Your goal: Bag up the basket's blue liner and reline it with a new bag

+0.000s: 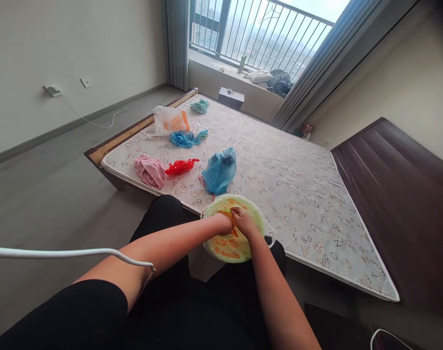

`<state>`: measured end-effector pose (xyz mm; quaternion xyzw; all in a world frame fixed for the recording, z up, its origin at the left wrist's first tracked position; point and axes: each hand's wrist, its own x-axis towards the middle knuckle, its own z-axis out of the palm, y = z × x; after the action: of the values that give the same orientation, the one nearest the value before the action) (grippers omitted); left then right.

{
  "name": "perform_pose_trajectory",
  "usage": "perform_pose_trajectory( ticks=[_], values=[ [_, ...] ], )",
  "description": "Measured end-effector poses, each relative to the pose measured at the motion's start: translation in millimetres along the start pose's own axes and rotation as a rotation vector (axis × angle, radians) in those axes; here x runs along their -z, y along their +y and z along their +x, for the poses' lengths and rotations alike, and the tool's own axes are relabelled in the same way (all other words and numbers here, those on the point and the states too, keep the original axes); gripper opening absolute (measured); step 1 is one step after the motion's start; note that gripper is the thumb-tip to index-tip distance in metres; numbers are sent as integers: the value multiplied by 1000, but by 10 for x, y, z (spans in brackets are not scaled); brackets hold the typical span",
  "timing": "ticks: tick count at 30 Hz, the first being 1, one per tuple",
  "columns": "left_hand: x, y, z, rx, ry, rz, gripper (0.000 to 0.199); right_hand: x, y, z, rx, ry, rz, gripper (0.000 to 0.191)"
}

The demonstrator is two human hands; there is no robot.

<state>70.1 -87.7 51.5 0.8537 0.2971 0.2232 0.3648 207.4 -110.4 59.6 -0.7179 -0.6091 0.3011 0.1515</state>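
A round yellow-green bundle [256, 214], wrapped in plastic with orange print, rests between my knees at the mattress edge. My left hand [224, 223] reaches into its middle, with the fingers hidden in orange-printed plastic. My right hand [243, 218] is at the same spot from the other side, its fingers curled together against the plastic; what they pinch is too small to make out. Just beyond the bundle a blue plastic bag [220, 171] stands on the mattress. A red bag [180, 167] and a pink cloth [150, 171] lie to its left.
The patterned mattress [280, 180] spans the middle. Farther back on it lie a white bag [168, 120], a crumpled blue bag [183, 139] and a teal bundle [199, 106]. A dark headboard [400, 194] stands right. A white cable [61, 253] crosses above my left arm.
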Motion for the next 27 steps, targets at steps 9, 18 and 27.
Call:
perform_pose_trajectory(
  ticks=[9, 18, 27],
  values=[
    [710, -404, -327, 165, 454, -43, 42, 85, 566, -773, -55, 706, 37, 57],
    [525, -816, -104, 725, 383, -1291, 40, -15, 755, -320, -374, 294, 861, 59],
    [395, -694, 33, 661, 264, -1397, 45, -20, 860, -178, -431, 294, 1031, 43]
  ],
)
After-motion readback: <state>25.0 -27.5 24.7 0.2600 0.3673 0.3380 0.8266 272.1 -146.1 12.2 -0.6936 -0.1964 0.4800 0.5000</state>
